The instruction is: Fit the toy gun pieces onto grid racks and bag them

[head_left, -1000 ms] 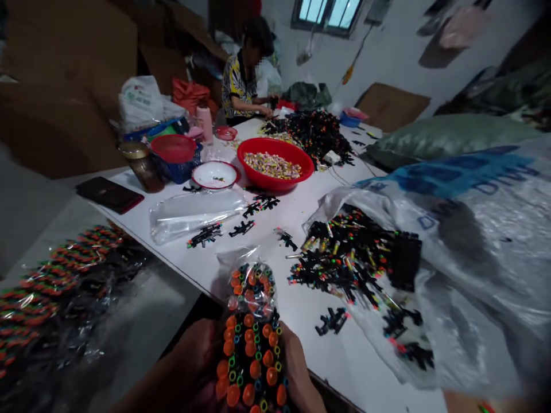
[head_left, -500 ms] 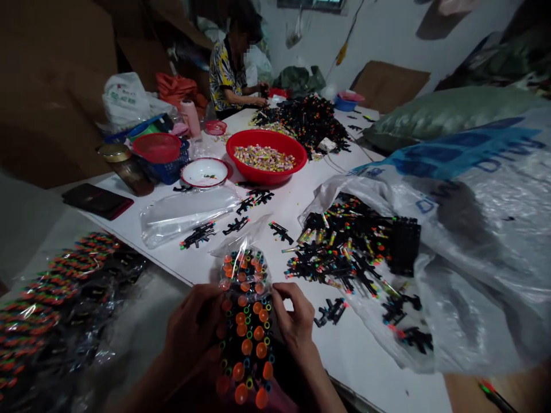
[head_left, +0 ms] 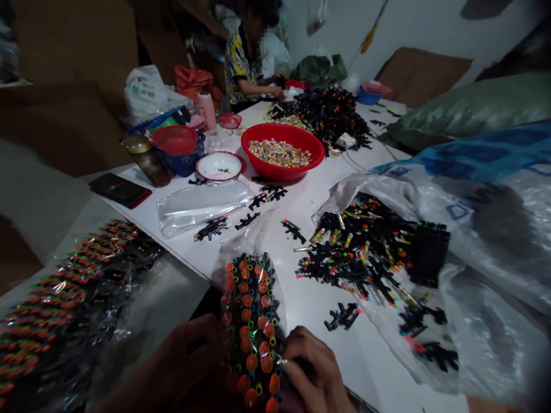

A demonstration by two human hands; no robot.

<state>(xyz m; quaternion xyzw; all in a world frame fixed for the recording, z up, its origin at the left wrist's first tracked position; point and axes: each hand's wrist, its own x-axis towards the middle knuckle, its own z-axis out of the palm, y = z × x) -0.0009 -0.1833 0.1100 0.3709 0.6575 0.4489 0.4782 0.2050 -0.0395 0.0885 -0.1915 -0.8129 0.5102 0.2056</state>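
Observation:
A bundle of black toy guns (head_left: pixel 247 315) with orange and green round ends stands in rows in front of me at the table's near edge. A clear plastic bag (head_left: pixel 253 235) covers much of the bundle, its free end lying toward the table. My left hand (head_left: pixel 200 347) is closed at the bundle's left side, its fingertips dark and partly hidden at the bag. On the right side, my right hand (head_left: pixel 312 364) pinches the bag's edge with bent fingers. A single black toy gun (head_left: pixel 343 316) lies just beyond my right hand.
Toy guns (head_left: pixel 353 246) spill from a large plastic sack (head_left: pixel 495 246) at right. Empty clear bags (head_left: pixel 202 207), a red basin (head_left: pixel 282 175) of small pieces and a white dish (head_left: pixel 219 166) lie farther back. Bagged bundles (head_left: pixel 73 287) sit low left. A person (head_left: pixel 243 63) works behind.
The bag has slid toward me over more of the bundle, and both hands have moved down along its sides. The camera view has swung a little to the left.

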